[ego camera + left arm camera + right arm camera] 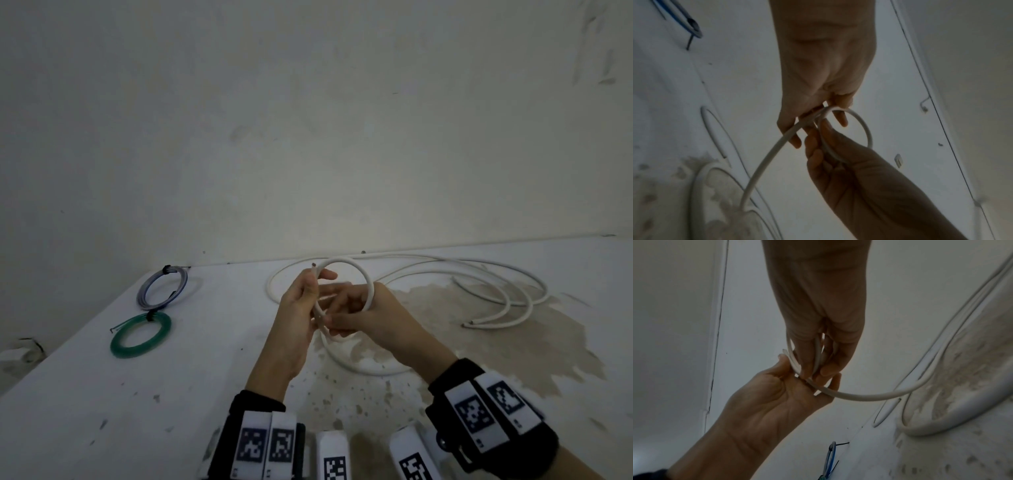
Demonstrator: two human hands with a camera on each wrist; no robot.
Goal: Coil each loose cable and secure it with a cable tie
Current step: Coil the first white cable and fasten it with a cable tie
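Observation:
A long white cable (342, 259) lies in loose curves across the table, and one end of it is lifted into a small loop between my hands. My left hand (310, 294) pinches the loop where the strands cross, with the cut end poking up past the thumb. My right hand (346, 315) curls its fingers round the loop's lower right side. In the left wrist view the loop (865, 125) hangs between both hands. In the right wrist view a strand of the cable (869, 397) trails from the fingers down to the table.
A blue-grey coil (162, 287) and a green coil (140, 335), each bound with a black tie, lie at the table's left (171, 394). The white cable's other cut end (467, 324) rests on a stained patch to the right. A wall stands close behind.

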